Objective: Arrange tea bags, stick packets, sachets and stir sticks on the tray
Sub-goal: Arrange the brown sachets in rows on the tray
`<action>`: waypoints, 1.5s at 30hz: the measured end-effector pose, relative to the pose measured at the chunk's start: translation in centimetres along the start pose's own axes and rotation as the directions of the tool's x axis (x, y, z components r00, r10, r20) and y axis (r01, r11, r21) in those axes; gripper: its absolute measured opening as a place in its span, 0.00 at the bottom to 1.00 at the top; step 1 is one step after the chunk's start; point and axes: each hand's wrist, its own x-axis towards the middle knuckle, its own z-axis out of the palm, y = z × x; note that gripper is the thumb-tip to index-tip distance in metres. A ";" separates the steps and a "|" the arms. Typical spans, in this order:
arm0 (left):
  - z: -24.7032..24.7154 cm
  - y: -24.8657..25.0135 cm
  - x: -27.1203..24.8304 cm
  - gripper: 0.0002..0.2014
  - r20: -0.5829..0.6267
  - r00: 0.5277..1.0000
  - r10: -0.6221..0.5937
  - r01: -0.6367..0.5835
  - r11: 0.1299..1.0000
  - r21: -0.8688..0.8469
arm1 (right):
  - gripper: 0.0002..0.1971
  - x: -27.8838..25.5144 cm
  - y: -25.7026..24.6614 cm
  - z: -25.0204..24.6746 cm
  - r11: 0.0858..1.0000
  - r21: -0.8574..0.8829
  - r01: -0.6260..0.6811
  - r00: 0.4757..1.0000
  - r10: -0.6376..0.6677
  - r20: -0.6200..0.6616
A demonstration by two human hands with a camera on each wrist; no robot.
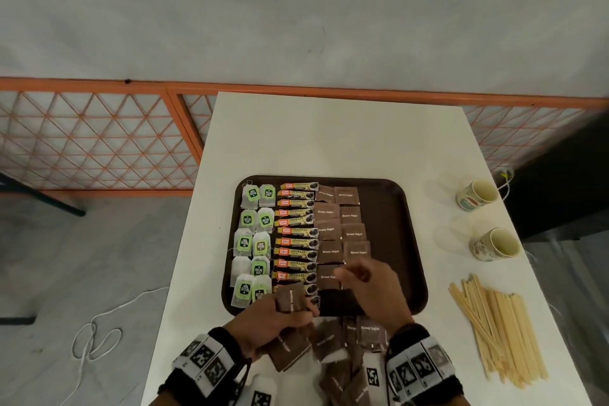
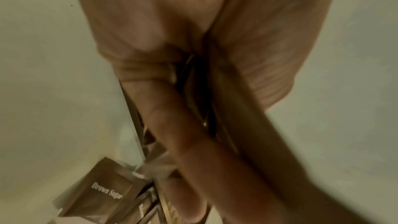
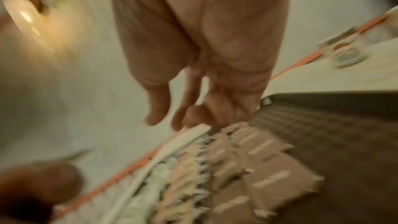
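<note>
The tray (image 1: 392,234) holds tea bags (image 1: 253,241), stick packets (image 1: 296,234) and sachets (image 1: 339,227). The left hand (image 1: 263,323) pinches a sachet stack (image 1: 291,298) at the tray's near edge. The right hand (image 1: 369,287) hovers above the tray, grip loosely curled, empty.

Tray (image 1: 392,224) right half bare; cups (image 1: 478,195), stir sticks (image 1: 497,326) flank right side

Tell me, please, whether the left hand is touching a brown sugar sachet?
Touching. The head view shows the left hand pinching a brown sugar sachet over the tray's near edge.
</note>
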 end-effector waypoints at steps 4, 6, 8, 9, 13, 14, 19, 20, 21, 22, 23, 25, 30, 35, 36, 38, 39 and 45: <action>0.7 -0.2 -0.1 0.16 0.086 0.996 0.009 -0.015 0.997 0.073 | 0.08 -1.5 -3.5 2.3 0.970 -0.012 0.241 0.919 -0.225 0.323; 0.7 -0.4 -0.3 0.13 0.086 0.996 0.023 -0.034 0.991 0.133 | 0.02 -1.8 -3.1 2.7 0.967 0.087 0.238 0.941 -0.252 0.227; 0.3 -0.8 -0.6 0.08 0.087 0.996 0.016 -0.033 0.979 0.199 | 0.03 -1.9 -1.7 2.2 0.966 0.208 0.155 0.973 -0.186 0.139; -0.1 -1.1 -0.8 0.07 0.074 0.997 0.013 -0.029 0.974 0.226 | 0.03 -2.1 -0.9 1.9 0.964 0.244 0.105 0.980 -0.141 0.137; -1.2 -2.0 -1.5 0.09 -0.038 0.999 0.030 -0.020 0.968 0.251 | 0.05 -3.9 1.0 1.8 0.999 0.044 0.031 0.910 -0.047 0.412; -1.3 -2.0 -1.5 0.09 -0.042 0.999 0.032 -0.020 0.966 0.260 | 0.07 -4.3 1.0 2.0 0.999 -0.007 0.040 0.878 -0.032 0.478; 0.0 -2.3 -0.9 0.08 0.014 1.000 -0.007 0.000 0.902 0.432 | 0.19 -4.6 -0.6 2.5 0.997 -0.024 0.074 0.849 -0.050 0.525; 0.3 -2.4 -0.8 0.07 0.002 1.000 0.010 -0.010 0.926 0.378 | 0.19 -4.6 -0.8 2.5 0.997 -0.014 0.080 0.870 -0.063 0.489; 0.6 -2.4 -0.7 0.07 -0.033 0.999 0.028 -0.019 0.964 0.266 | 0.17 -4.5 -0.8 2.4 0.997 0.010 0.082 0.898 -0.078 0.432; 0.8 -2.4 -0.7 0.07 -0.084 0.995 0.047 -0.036 0.990 0.133 | 0.15 -4.6 -0.6 2.4 0.996 0.046 0.075 0.927 -0.087 0.365; 1.0 -2.3 -0.6 0.08 -0.145 0.987 0.064 -0.063 0.998 0.013 | 0.12 -4.6 -0.3 2.4 0.994 0.087 0.064 0.949 -0.088 0.303; 1.3 -2.2 -0.3 0.08 -0.249 0.966 0.074 -0.112 0.983 -0.144 | 0.05 -4.7 0.3 2.6 0.984 0.175 0.025 0.974 -0.063 0.217; 1.9 -2.3 0.1 0.07 -0.285 0.957 0.056 -0.110 0.978 -0.176 | 0.05 -2.4 3.1 2.3 0.953 0.275 -0.125 0.992 0.118 0.042; -0.4 -1.9 -1.0 0.11 -0.313 0.949 0.030 -0.130 0.944 -0.304 | 0.08 1.8 6.2 1.4 0.980 0.049 -0.194 0.980 0.191 0.055; -0.7 -1.7 -1.3 0.11 -0.323 0.946 0.031 -0.141 0.936 -0.321 | 0.09 2.2 6.3 1.5 0.979 0.039 -0.199 0.978 0.196 0.075; -1.2 -1.3 -1.6 0.11 -0.321 0.946 0.039 -0.155 0.926 -0.345 | 0.09 2.8 6.4 2.0 0.979 -0.005 -0.205 0.974 0.204 0.098; -1.3 -1.1 -1.7 0.12 -0.317 0.947 0.045 -0.159 0.925 -0.345 | 0.08 3.0 6.4 2.3 0.977 -0.038 -0.211 0.971 0.214 0.104; -0.9 -0.6 -1.5 0.12 -0.383 0.919 0.096 -0.229 0.920 -0.318 | 0.12 1.2 3.0 1.9 0.978 -0.068 -0.198 0.979 0.195 -0.050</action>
